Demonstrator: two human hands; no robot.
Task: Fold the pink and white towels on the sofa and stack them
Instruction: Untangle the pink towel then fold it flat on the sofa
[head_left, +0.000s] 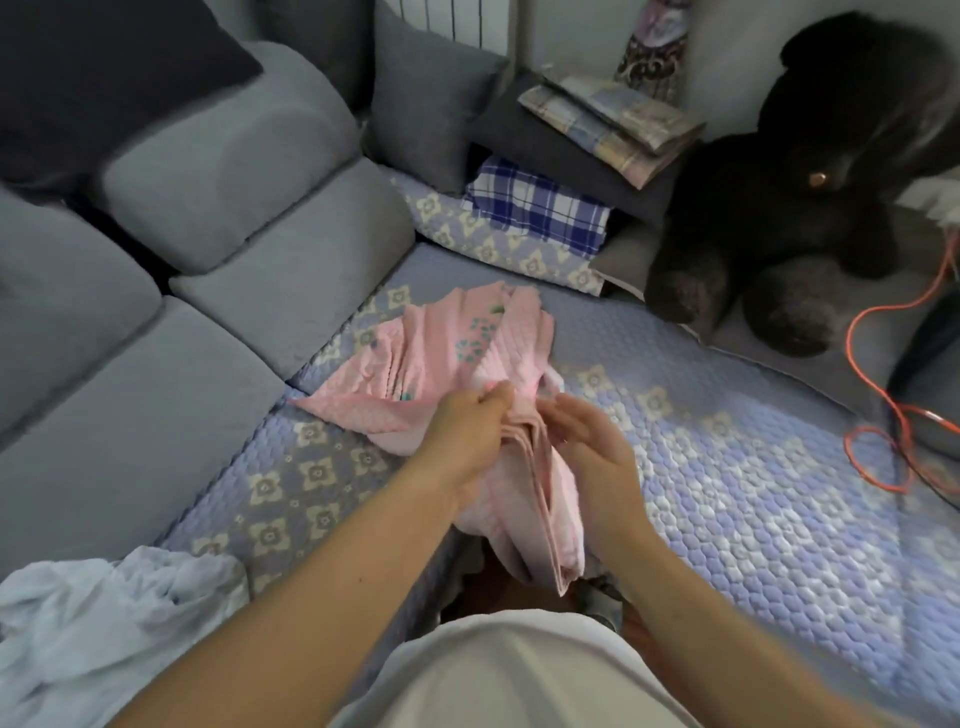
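Centre frame: left hand (467, 431) pinches pink towel (441, 358) on quilted sofa cover (727, 467); right hand (592, 447) open, touching its hanging folds.

You stood in a home living room: a grey sofa (156, 415) with loose cushions (431, 98) wore a quilted floral cover (727, 467), a big black teddy bear (810, 197) sat in its corner, and folded checked cloths (540, 208) lay beside it.
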